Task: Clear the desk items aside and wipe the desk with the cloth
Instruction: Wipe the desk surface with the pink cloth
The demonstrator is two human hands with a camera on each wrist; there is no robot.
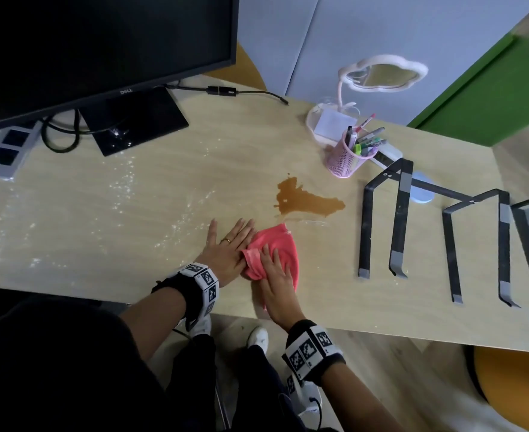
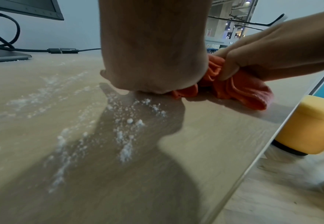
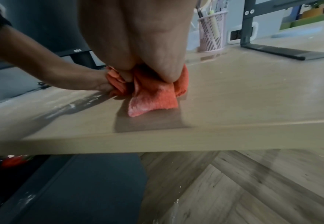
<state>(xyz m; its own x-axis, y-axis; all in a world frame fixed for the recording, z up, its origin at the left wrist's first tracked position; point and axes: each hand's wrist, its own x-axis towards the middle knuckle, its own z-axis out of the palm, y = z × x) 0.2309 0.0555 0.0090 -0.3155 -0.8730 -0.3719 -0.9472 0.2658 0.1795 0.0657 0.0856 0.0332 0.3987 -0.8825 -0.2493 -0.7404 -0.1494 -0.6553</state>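
**Desk surface, near edge: cloth and both hands**

- Right hand [image 1: 275,277]: at the desk's near edge, fingers spread flat on the cloth, pressing it down; nothing gripped.
- Left hand [image 1: 229,249]: flat on the desk [image 1: 132,213], fingers straight, its edge touching the cloth's left side.
- Cloth [image 1: 272,246]: pink, bunched; long axis runs from the near edge toward the far edge, its far tip just short of the spill.
- Brown spill [image 1: 303,199]: mid-desk.
- White powder [image 1: 126,188]: scattered leftward.
- Pen cup [image 1: 345,157], black stand [image 1: 428,226]: toward the right edge.
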